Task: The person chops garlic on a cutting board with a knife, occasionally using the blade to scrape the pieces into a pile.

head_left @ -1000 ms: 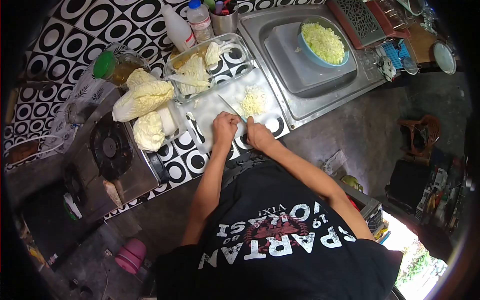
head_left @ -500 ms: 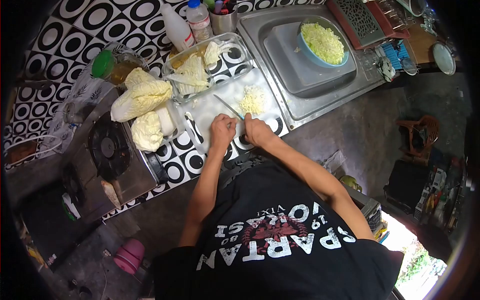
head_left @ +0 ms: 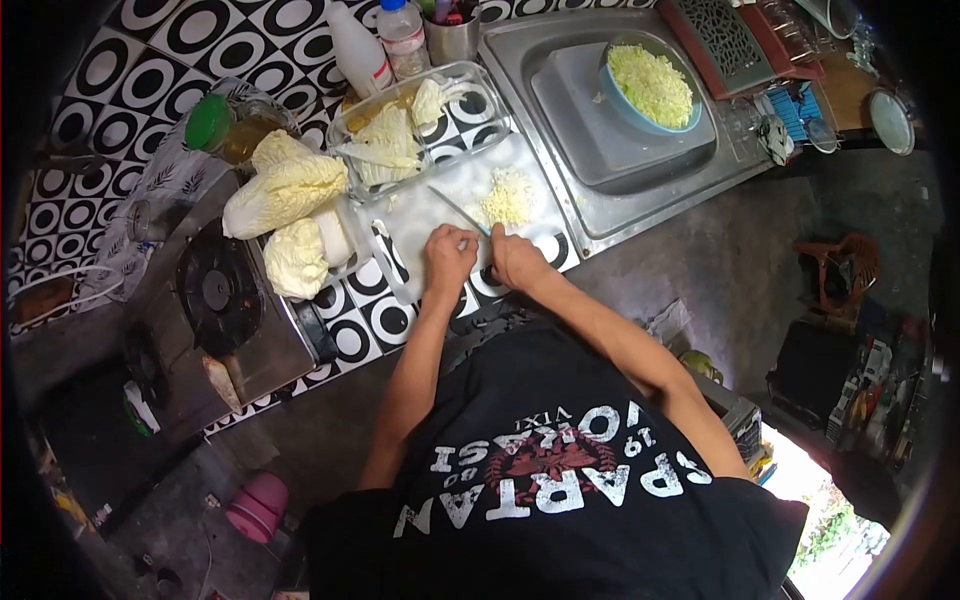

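Note:
My right hand (head_left: 518, 262) is closed around the handle of a knife (head_left: 457, 206), whose blade points up and left over a pale cutting board (head_left: 415, 225). Close to its left, my left hand (head_left: 452, 256) rests at the board's near edge with fingertips pinched together; whatever they hold is too small or hidden to name. Just beyond the knife lies a heap of finely chopped pale yellow pieces (head_left: 507, 197). Behind the board, a clear tray (head_left: 490, 108) holds cabbage leaves (head_left: 388, 145). Whole napa cabbages (head_left: 285, 197) are piled to the left.
A blue bowl of shredded cabbage (head_left: 650, 88) stands on an upturned grey tub (head_left: 570, 110) in the sink (head_left: 600, 235). At the left are a gas stove (head_left: 270, 340) and a green-lidded jar (head_left: 210, 122). Bottles (head_left: 404, 45) stand at the back.
Both hands and the knife keep nearly the same place. The whole view has shifted very slightly; the chopped heap looks the same.

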Motion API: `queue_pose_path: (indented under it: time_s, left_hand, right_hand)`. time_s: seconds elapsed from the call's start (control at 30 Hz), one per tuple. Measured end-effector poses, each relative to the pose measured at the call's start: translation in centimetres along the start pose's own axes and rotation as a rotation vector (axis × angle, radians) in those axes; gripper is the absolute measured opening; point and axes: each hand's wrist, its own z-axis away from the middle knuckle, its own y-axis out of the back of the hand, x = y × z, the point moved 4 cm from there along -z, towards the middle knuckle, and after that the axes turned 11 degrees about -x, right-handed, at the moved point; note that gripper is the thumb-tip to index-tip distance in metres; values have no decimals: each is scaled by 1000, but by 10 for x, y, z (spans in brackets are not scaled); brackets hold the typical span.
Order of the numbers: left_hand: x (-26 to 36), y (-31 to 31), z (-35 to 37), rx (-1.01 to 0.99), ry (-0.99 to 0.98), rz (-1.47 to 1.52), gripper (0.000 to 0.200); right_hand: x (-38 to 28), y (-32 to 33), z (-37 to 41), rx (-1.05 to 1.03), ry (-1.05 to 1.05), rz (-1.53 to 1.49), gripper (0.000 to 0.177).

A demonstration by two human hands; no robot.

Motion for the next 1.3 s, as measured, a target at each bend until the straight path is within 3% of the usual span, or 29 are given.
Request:
queue_pose_path:
  time_s: [0.53,0.8,1.07,1.17,1.3]
  left_hand:
    - [10,17,9,28,125,23,21]
    - [-2,5,7,-63,119,25,11]
    - [25,-2,2,-198,198,-8,21]
    - [23,-4,-1,-174,233,20,20]
    - [16,-9,-12,-90,140,-10,19]
  right_hand:
    - [6,-4,-9,-28,-37,-13,37]
    - [3,2,2,-95,-41,-12,38]
    - [22,8,7,-144,-122,50,36]
    - [18,15,6,-123,-78,93,37]
    - [26,13,-4,-95,-72,94,38]
